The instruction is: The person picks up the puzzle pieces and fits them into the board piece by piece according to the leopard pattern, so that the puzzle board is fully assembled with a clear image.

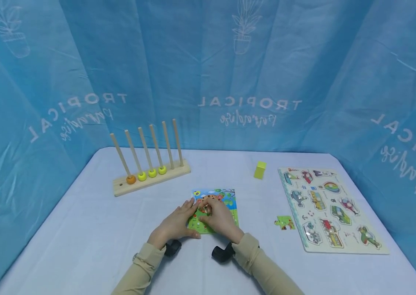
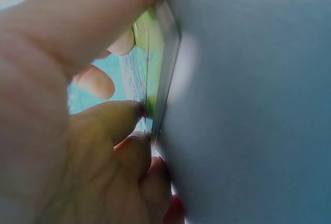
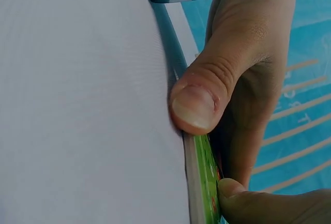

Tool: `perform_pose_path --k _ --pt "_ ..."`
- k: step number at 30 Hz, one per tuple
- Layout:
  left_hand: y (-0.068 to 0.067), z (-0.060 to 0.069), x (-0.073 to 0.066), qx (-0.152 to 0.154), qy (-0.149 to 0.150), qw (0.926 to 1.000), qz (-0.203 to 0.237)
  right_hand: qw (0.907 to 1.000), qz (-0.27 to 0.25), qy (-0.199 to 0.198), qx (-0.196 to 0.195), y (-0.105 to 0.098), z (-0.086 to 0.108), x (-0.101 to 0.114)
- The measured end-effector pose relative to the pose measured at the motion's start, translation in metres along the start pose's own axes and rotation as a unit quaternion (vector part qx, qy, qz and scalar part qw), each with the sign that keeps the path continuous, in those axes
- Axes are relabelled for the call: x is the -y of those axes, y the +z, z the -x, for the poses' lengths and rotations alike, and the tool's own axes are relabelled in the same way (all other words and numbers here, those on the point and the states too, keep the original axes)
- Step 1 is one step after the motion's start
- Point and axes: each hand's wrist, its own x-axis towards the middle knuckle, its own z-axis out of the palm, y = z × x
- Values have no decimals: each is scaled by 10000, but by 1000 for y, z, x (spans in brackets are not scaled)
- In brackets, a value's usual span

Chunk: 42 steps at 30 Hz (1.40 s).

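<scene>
A square jigsaw puzzle [image 1: 231, 205] with a spotted animal on green grass and blue sky lies on the table before me. My left hand [image 1: 176, 221] rests along its left side, fingers stretched onto the board and thumb near the lower edge. From the right, my right hand [image 1: 220, 217] reaches over the picture with bent fingers. In the left wrist view its fingertips [image 2: 95, 83] stand apart, with no piece visible between them. The right wrist view shows the right thumb [image 3: 196, 105] by the puzzle's edge. My hands hide part of the picture.
A loose green puzzle piece [image 1: 284, 222] lies to the right, beside a peg board [image 1: 355, 246] of vehicle pictures. A yellow-green block [image 1: 260, 170] stands farther back. At the back left is a wooden rod stand [image 1: 152, 177] with orange and yellow beads. Blue curtains [image 1: 208, 73] surround the table.
</scene>
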Motion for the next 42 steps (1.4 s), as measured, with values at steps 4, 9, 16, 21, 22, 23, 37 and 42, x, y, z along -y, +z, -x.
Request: perform_pose_path --k 4,9,16,21,22,23,37,42 --pt "1 1 -1 14 -35 10000 61 9994 -314 151 -13 1 2 -4" --pt "4 2 -2 31 -19 10000 92 9898 -1374 342 177 0 5 -15" --pt "11 -4 -4 17 83 10000 16 9679 -2408 692 225 -38 13 -25" --pt "11 -5 -5 63 103 9999 -26 9632 -2486 814 -615 -75 23 -47" --pt "11 -5 -5 67 75 9999 -68 9633 -2434 828 -774 -83 26 -51" --pt "11 -4 -4 62 47 9999 -88 9643 -2327 839 -945 -90 29 -55" --pt "6 -2 -1 -1 -2 10000 -58 9911 -327 1220 -423 -164 108 -118" --pt "1 0 -1 -47 -34 9999 -88 9942 558 865 -328 -159 107 -113"
